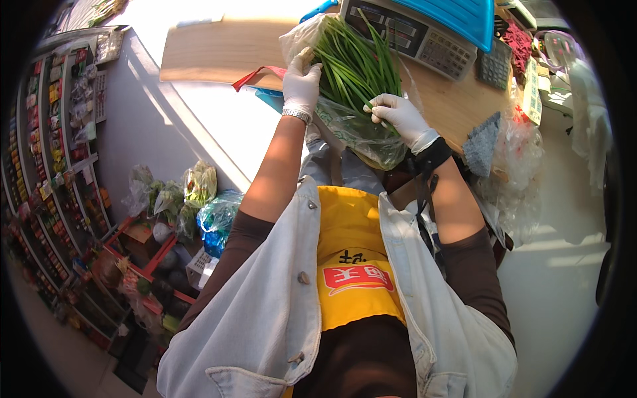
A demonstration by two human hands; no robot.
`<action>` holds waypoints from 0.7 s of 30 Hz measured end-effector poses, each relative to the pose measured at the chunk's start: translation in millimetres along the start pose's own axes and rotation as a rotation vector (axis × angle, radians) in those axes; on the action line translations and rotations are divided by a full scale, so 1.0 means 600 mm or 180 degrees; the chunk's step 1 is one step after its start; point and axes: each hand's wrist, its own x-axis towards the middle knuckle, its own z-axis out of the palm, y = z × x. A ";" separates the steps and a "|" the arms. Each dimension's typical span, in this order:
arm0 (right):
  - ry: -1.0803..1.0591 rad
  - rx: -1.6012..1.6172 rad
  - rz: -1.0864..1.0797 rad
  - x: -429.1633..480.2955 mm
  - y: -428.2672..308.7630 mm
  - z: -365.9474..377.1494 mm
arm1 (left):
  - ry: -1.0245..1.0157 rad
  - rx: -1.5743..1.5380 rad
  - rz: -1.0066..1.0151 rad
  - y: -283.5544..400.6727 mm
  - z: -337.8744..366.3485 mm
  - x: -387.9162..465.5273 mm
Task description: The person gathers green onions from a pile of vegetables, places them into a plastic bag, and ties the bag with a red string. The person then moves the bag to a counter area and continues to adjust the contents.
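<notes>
A bunch of long green leafy stalks, like garlic chives (348,59), lies at the table's near edge, partly in a clear plastic bag (366,132) that hangs over the edge. My left hand (301,82), in a white glove, is at the left side of the bunch, by pale crumpled plastic; whether its fingers grip anything is unclear. My right hand (395,117), also gloved, pinches a few stalks at the bunch's lower right end. A red ribbon-like strip (261,73) lies left of my left wrist.
A digital scale (445,54) with a blue tray (458,20) stands behind the bunch on the wooden table (214,49). A calculator (494,62) and a grey cloth (482,144) are at the right. Plastic bags hang off the right edge. Bagged vegetables (200,184) and stocked shelves stand at left.
</notes>
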 end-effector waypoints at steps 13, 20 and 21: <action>-0.0199 0.0094 0.0243 0.011 0.001 0.013 | -0.0718 0.0218 -0.1743 0.058 0.035 -0.053; 0.0137 -0.0238 -0.0339 0.016 0.016 0.044 | -0.0647 -0.0309 -0.1929 0.041 0.039 -0.057; 0.0316 -0.0440 -0.0561 0.018 0.017 0.050 | -0.0529 -0.0371 -0.1916 0.037 0.042 -0.059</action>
